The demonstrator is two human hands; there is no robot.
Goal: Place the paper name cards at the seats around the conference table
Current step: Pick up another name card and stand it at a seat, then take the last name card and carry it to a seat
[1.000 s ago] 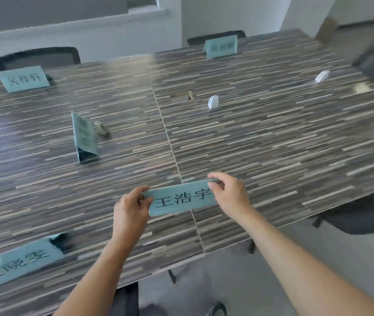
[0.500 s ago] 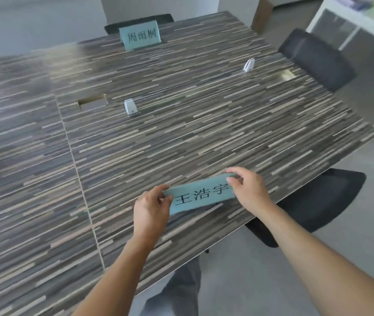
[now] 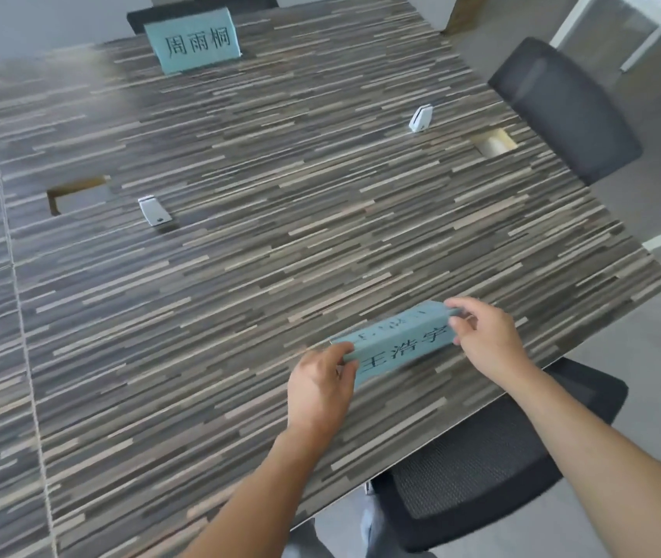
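Observation:
A teal folded paper name card (image 3: 397,348) with black characters is held low over the striped conference table (image 3: 240,275), close to its near right edge. My left hand (image 3: 321,388) pinches the card's left end and my right hand (image 3: 486,336) pinches its right end. Whether the card touches the tabletop I cannot tell. A second teal name card (image 3: 194,40) stands upright at the table's far edge, in front of a chair.
Black mesh chairs stand at the near right (image 3: 494,457), the right side (image 3: 562,106) and the far edge (image 3: 200,6). Two small white clips (image 3: 153,211) (image 3: 420,118) lie on the table. Cable cut-outs (image 3: 77,191) (image 3: 496,142) open in its surface.
The view has swung right along the table; the left-hand cards have left the frame. Both hands carried the card rightward, to the spot in front of the near right chair.

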